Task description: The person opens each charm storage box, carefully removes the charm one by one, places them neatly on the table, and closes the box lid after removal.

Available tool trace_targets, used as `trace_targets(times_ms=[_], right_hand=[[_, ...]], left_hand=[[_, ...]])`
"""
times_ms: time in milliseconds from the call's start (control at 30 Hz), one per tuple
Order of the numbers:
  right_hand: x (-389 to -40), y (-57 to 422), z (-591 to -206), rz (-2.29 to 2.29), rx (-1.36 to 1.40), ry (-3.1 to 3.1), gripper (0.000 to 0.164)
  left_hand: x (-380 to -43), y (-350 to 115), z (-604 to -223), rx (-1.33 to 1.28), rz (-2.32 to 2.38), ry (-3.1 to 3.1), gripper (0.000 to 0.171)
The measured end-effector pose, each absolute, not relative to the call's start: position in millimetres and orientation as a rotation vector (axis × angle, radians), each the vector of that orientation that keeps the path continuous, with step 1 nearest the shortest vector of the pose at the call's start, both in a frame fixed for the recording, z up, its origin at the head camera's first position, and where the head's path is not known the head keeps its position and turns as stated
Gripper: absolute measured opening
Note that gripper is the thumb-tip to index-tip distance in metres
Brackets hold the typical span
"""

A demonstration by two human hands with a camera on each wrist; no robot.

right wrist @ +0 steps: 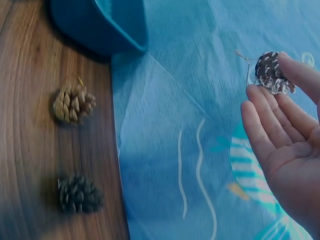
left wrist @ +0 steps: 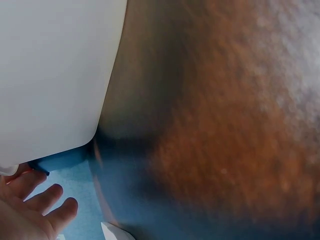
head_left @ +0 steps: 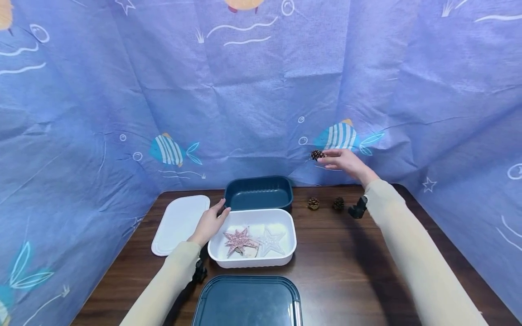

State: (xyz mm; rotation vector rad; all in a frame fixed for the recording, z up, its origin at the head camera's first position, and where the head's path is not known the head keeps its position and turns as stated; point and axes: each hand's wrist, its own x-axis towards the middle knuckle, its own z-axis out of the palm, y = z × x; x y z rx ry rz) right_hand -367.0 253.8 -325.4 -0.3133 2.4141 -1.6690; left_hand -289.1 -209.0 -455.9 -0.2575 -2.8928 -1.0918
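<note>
Right of center in the frame, the right hand pinches a pinecone, likely light, stiff and brittle-scaled, best held around its body. Left of center, the left hand, fingers loosely extended, is at a white box's corner on a brown wood-grained table backed by blue fish-print cloth.

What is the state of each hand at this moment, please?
Left hand: open, at the rim of the white box.
Right hand: closed on a pine cone, pinching it between thumb and fingers.
</note>
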Motion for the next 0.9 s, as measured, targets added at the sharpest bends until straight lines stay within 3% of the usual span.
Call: trace_targets(times_ms=[200,900], right_hand=[[-359.6,275.2,-326.0,-1.715,-0.242,2.480,0.078],[-337.0,344.9,-339.5,-1.901,-0.096,2.549,0.074]], left_hand=[[-288.4,-208.9,-457.6,-0.264,-1.078,-2.882,0.065],[-291.0,-208.4,-457.3,-0.248,-1.057,-2.895,0.072]])
